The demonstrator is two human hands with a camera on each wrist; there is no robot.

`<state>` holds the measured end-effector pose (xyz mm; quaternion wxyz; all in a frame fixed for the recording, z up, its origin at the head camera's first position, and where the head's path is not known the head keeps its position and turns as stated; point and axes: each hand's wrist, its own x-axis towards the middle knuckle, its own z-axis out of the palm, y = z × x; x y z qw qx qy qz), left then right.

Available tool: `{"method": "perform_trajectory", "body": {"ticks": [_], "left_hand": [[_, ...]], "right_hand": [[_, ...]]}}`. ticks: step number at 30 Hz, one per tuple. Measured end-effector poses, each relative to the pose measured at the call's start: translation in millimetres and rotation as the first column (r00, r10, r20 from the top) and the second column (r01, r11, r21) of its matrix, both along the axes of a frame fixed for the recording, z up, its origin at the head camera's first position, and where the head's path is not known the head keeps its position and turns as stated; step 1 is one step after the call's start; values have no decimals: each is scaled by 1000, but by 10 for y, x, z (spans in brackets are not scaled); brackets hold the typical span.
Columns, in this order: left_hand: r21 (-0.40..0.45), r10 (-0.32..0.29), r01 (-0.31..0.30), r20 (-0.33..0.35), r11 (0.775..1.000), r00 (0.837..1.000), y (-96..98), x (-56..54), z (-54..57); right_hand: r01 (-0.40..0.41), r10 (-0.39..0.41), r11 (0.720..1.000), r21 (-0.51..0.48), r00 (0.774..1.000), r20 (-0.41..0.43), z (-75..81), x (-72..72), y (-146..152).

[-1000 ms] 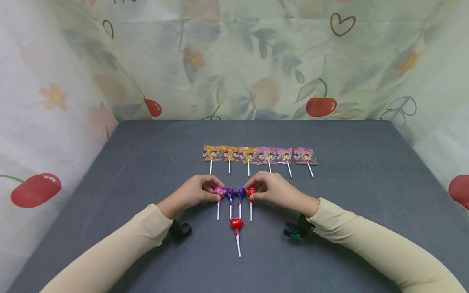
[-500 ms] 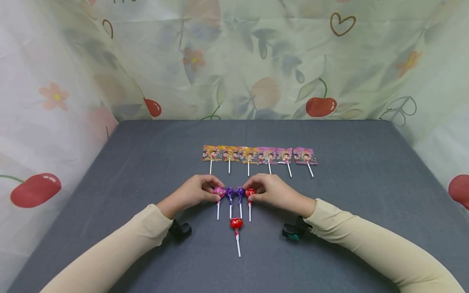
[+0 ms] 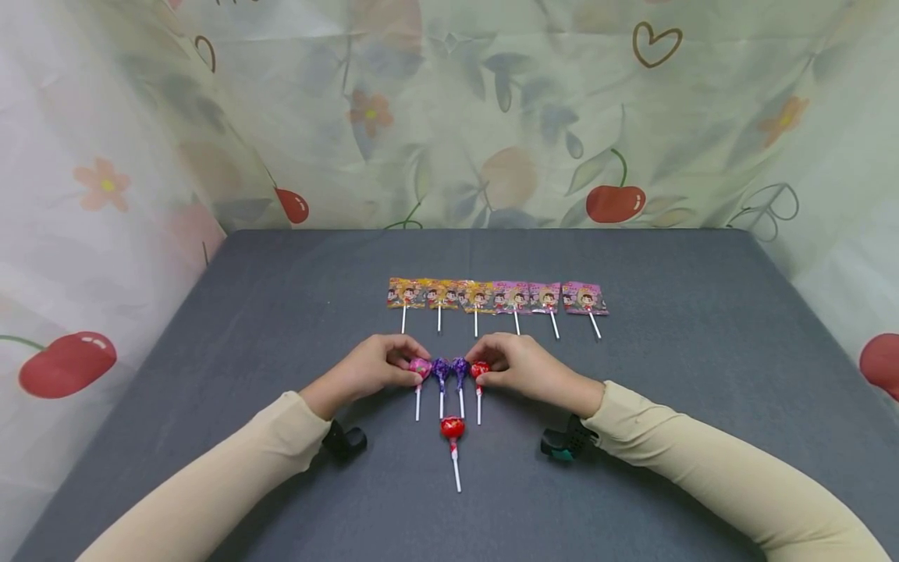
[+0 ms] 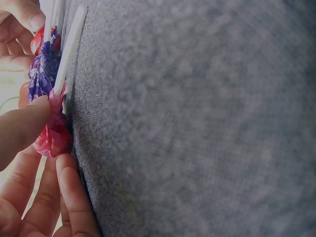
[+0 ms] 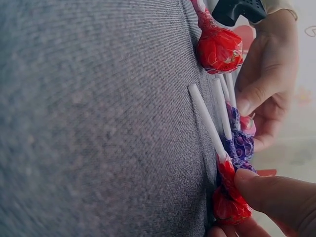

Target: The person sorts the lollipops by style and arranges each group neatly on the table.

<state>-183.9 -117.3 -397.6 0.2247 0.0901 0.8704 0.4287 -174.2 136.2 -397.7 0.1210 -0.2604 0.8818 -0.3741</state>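
Observation:
Four-in-a-row is avoided here: a short row of lollipops lies mid-table, sticks toward me. At its left end my left hand (image 3: 375,367) pinches a pink lollipop (image 3: 420,368) between thumb and fingers. My right hand (image 3: 523,365) pinches a red lollipop (image 3: 481,369) at the right end. Between them lie two purple lollipops (image 3: 440,369), side by side. In the left wrist view the thumb presses the pink wrapper (image 4: 55,140) near its stick. The right wrist view shows the thumb on the red wrapper (image 5: 231,205). Another red lollipop (image 3: 453,428) lies by itself nearer me.
Behind the hands, several flat-wrapped lollipops form a row, yellow packets (image 3: 442,294) on the left and pink packets (image 3: 585,299) on the right. The grey table (image 3: 295,281) ends at a printed curtain (image 3: 449,117). Black wrist cameras (image 3: 344,441) sit under both wrists.
My right hand has shifted slightly left with the red lollipop, closer to the purple ones. The left hand has stayed in place.

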Motion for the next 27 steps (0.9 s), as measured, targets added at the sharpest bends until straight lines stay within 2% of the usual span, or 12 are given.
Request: {"method": "perform_trajectory", "body": {"ticks": [8,15,20,24,27], "left_hand": [[-8,2,-2,-13,1000,1000,-2,-2,1],[-12,-3,3,-20,1000,1000,-7,-17,-22],[-13,-17,16,-30,1000,999,-24,-20,-28],[-11,-25,25,-35,1000,999,-27,-23,-30],[-14,-25,25,-38,1000,999,-23,-22,-32]], "right_hand": [[5,-5,1000,7,1000,2,8,1,-1],[13,-14,999,-40,999,-31,65,39,12],[7,-14,997,-79,995,-98,187,160,-13],[-53,35,991,-125,989,-142,252,307,-54],[-105,85,985,-133,985,-147,230,409,-88]]}}
